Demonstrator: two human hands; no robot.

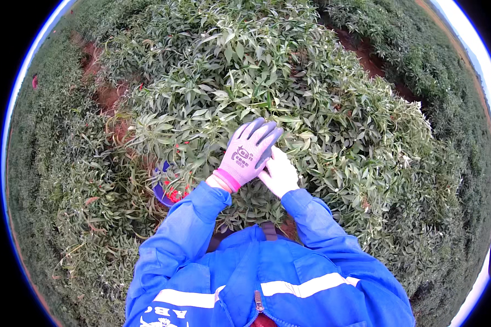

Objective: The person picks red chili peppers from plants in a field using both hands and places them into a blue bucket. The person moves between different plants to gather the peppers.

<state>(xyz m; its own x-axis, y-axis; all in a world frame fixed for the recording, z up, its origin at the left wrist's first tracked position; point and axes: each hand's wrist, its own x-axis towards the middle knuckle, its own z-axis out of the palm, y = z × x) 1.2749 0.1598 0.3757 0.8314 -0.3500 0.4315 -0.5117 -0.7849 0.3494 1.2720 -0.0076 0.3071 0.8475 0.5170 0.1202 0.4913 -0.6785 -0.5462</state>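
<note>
Above the blue bucket, the gloved left hand lies flat, fingers together, on the pepper bush; the bare right hand touches it, fingers hidden.

Dense green plants with narrow pointed leaves fill the view in rows. Strips of bare reddish soil run between the rows at upper left, and a second strip lies at upper right. Small red peppers show among the leaves left of centre. A blue bucket stands partly hidden under foliage at centre left; red peppers lie inside it. A blue jacket with pale reflective stripes occupies the lower centre. Pale sky edges the right rim
</note>
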